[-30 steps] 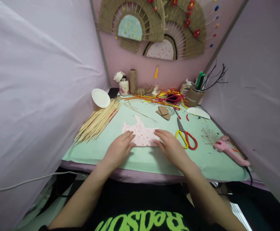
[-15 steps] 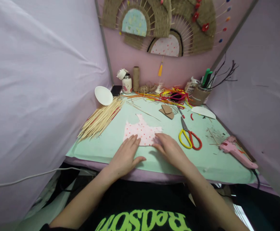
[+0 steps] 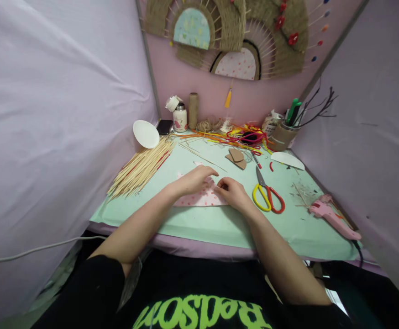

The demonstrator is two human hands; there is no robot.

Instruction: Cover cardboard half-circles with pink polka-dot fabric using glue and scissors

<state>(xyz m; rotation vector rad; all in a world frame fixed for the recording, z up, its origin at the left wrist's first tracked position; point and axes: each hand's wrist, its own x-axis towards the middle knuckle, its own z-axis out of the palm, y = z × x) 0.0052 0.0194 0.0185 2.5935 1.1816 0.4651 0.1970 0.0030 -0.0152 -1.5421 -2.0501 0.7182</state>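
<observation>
A piece of pink fabric with red dots (image 3: 201, 199) lies on the pale green tabletop in front of me, partly hidden by my hands. My left hand (image 3: 196, 179) reaches across its upper part, fingers stretched to the right and apart from one another at the tips. On the fabric's right side, my right hand (image 3: 233, 192) has its fingers curled into a pinch at the raised edge of the cloth. Scissors with one yellow and one red handle (image 3: 268, 198) lie just right of my right hand, blades pointing away from me.
Thin bamboo sticks (image 3: 141, 169) are heaped at the left beside a white oval piece (image 3: 146, 134). Brown cardboard pieces (image 3: 236, 158) lie beyond the scissors. A pink glue gun (image 3: 334, 218) rests at the right edge. Colored cords (image 3: 247, 137), a bottle (image 3: 180, 119) and a pen holder (image 3: 284, 136) line the back.
Both hands were flat along the fabric's lower edge. My left hand has moved up and across it; my right fingers have curled in and closed at the cloth.
</observation>
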